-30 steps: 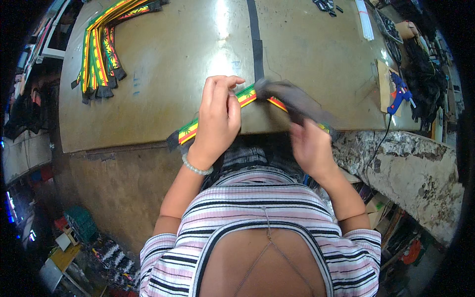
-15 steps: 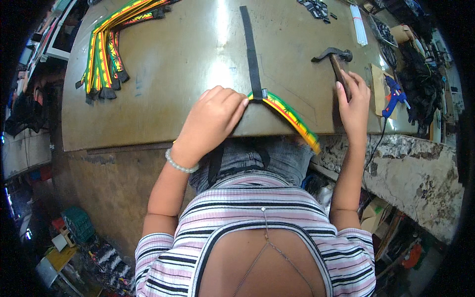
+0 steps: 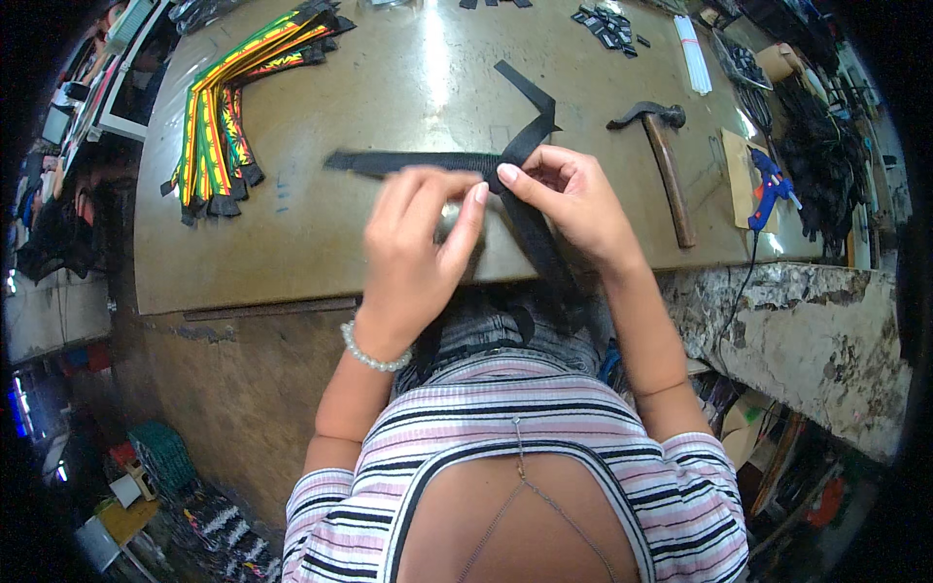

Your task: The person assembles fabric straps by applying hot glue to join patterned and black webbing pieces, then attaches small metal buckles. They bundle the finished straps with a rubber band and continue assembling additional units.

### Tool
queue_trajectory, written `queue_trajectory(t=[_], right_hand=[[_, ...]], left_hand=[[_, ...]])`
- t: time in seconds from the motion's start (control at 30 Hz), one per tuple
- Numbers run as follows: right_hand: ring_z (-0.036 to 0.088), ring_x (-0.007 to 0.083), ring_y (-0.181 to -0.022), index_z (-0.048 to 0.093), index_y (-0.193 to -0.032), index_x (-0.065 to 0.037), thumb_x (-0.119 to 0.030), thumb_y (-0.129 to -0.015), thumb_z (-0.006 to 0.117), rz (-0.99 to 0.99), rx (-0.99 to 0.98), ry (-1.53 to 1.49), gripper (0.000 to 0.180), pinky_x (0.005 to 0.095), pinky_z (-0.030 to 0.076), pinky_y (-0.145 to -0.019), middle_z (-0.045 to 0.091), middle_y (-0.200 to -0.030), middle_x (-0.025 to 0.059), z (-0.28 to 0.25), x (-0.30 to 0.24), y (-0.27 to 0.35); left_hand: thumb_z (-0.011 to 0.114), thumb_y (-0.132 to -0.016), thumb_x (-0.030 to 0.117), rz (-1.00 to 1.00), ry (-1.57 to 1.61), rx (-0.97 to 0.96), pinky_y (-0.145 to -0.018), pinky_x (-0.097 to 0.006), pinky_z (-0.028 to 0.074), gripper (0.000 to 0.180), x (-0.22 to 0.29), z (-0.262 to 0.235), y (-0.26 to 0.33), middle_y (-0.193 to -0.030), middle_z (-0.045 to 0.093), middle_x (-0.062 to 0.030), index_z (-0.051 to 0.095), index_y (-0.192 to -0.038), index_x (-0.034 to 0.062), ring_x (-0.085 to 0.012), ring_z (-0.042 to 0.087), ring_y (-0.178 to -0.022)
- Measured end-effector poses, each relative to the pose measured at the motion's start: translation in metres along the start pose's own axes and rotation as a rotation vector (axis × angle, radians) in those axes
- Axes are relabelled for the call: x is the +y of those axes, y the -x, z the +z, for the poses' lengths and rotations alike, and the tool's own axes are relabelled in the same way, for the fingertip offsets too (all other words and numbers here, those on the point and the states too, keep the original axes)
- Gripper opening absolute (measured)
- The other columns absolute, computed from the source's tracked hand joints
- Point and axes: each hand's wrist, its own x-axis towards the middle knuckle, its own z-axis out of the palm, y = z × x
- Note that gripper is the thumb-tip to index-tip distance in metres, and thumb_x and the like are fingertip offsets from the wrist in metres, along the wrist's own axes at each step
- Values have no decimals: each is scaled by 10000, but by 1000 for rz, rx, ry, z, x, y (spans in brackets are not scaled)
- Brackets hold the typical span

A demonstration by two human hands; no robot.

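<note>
Black woven webbing strap (image 3: 428,161) lies across the large worn brown worktop (image 3: 321,253), crossed over itself near the table's front edge so that one length runs flat toward the table's left side, one short end angles up and away toward the table's middle, and a third length drops over the front edge toward the person's lap. Both hands meet at that crossing, just above the front edge. The left hand (image 3: 418,255) has its fingers curled down and nearly closed, fingertips pressed on the flat length of strap just beside the crossing. The right hand (image 3: 573,204) is likewise curled, thumb and forefinger pinching the strap at the fold where the lengths overlap. On the far left of the table sits a bundle of green, yellow and red striped straps with black ends (image 3: 222,117), well apart from the hands. To the right of the hands, on the same table, rests a wooden-handled hammer with a dark metal head (image 3: 666,165), and beyond it, near the table's right edge, a blue glue gun (image 3: 768,187). A white bead bracelet (image 3: 372,352) circles the left wrist, below the table's front edge.
</note>
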Motion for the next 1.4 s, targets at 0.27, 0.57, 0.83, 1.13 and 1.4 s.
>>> queue_trajectory(t=[0.27, 0.57, 0.83, 1.13, 1.4], right_hand=[[525, 24, -693, 683, -1118, -2, -254, -921, 718, 408, -344, -6, 322, 184, 392, -582, 619, -798, -47, -29, 1, -10], [497, 259, -1242, 688, -1237, -132, -16, -769, 623, -515, -292, 419, 486, 384, 399, -1039, 506, -1363, 139, -28, -38, -10], [618, 294, -888, 665, -1098, 1, 24, -784, 633, -505, -2, 750, 316, 358, 525, -773, 615, -1045, 136, 4, 27, 2], [632, 261, -946, 681, -968, -12, -64, -750, 644, -759, -49, 1051, 227, 352, 542, -770, 638, -914, 75, -1, 30, 36], [610, 277, -1059, 688, -1006, -23, -98, -789, 626, -574, -227, 1029, 238, 374, 504, -857, 635, -957, 81, 10, 12, 75]], left_hand=[[733, -862, 154, -330, 202, -422, -638, -310, 470, 176, -12, 2, -3, -771, 645, -112, 706, -915, -12, -185, 580, -674], [657, -862, 60, -179, -159, -145, -781, -424, 461, 184, -27, 40, 20, -851, 573, -130, 627, -1039, 19, -312, 557, -882], [694, -805, -28, -126, -101, -126, -633, -350, 494, 188, -30, 46, 26, -805, 585, -119, 586, -956, 3, -234, 589, -681], [661, -785, -77, -180, -52, -176, -665, -347, 508, 209, -25, 47, 30, -905, 556, -122, 687, -961, 32, -230, 606, -730], [659, -789, -71, -178, -115, -214, -683, -355, 504, 274, -21, 46, 30, -921, 544, -117, 720, -1019, 63, -241, 605, -756]])
